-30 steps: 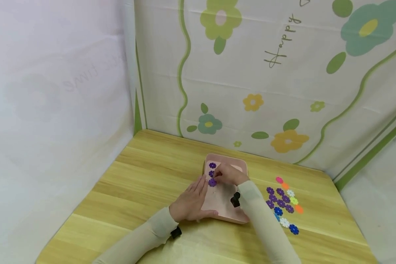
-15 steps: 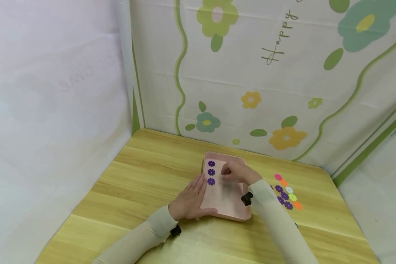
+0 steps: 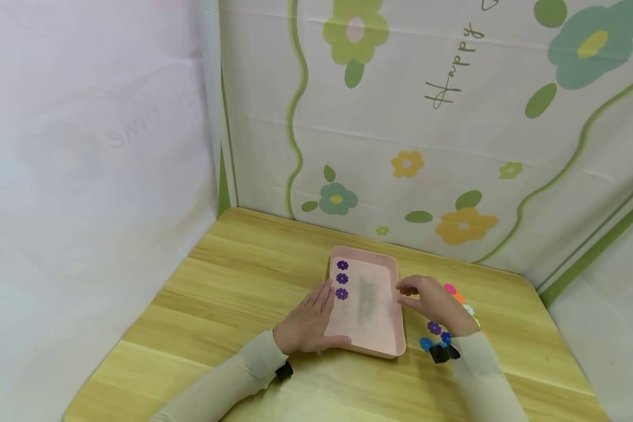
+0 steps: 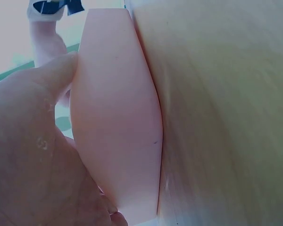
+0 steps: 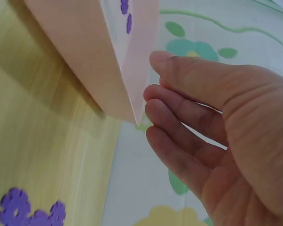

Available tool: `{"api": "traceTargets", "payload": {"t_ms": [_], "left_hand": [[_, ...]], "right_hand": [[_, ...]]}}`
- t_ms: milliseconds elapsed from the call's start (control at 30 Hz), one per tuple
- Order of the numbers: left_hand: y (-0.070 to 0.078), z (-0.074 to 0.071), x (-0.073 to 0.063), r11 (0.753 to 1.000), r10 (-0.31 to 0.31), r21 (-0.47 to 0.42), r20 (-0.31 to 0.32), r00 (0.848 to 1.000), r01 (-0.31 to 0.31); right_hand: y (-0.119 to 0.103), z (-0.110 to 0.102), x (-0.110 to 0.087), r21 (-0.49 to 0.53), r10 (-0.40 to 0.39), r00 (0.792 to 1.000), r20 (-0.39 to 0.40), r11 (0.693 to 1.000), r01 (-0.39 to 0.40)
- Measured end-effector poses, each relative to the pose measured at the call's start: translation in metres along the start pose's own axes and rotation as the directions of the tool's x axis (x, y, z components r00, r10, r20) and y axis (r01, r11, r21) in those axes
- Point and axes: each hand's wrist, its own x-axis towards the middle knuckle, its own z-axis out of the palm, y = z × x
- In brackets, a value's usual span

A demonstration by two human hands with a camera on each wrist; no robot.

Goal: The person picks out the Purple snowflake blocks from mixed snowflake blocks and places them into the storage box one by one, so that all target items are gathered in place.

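Note:
My left hand [image 3: 307, 328] rests at the near left corner of a pink tray [image 3: 382, 334], fingers straight along the left rim and thumb stretched along the near rim. In the left wrist view, its thumb touches the edge of the tray wall [image 4: 118, 89]. Down the tray's left side lie three purple flower-shaped pieces [image 3: 341, 293] in a column. Just past the right rim hovers my right hand [image 3: 436, 300], fingers loosely bent. The right wrist view shows a gap between its thumb and fingertips with nothing held.
Right of the tray, loose flower pieces lie on the wooden table [image 3: 253, 281], partly hidden by my right hand and wrist: a purple one [image 3: 434, 327], a light blue one [image 3: 426, 344] and a pink one [image 3: 450, 288] among them. A printed cloth [image 3: 369, 117] hangs behind.
My right hand has let go of the third purple flower piece, risen off it and moved right, out over the tray's right rim. The left hand has stayed on the tray corner.

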Motion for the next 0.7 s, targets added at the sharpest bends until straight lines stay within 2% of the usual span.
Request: {"api": "traceTargets", "payload": {"t_ms": [200,400,567,700], "left_hand": [[0.008,-0.012,-0.004,1.0,-0.018,0.013,0.028,0.999,0.018],[0.01,-0.014,-0.004,0.999,-0.034,0.014,0.035,0.999,0.034],[0.009,-0.013,-0.004,0.999,-0.025,0.023,0.033,0.999,0.025],[0.009,-0.012,-0.005,1.0,-0.02,0.02,0.033,0.999,0.019]], "right_hand": [[0.006,0.0,-0.032,0.023,0.056,0.998,-0.029,0.998,-0.055],[0.024,0.008,-0.06,0.076,0.109,0.993,-0.046,0.992,-0.105],[0.041,0.018,-0.077,0.127,0.219,0.975,-0.03,0.969,-0.214],[0.051,0.022,-0.083,0.129,0.286,0.958,0.002,0.95,-0.283]]}}
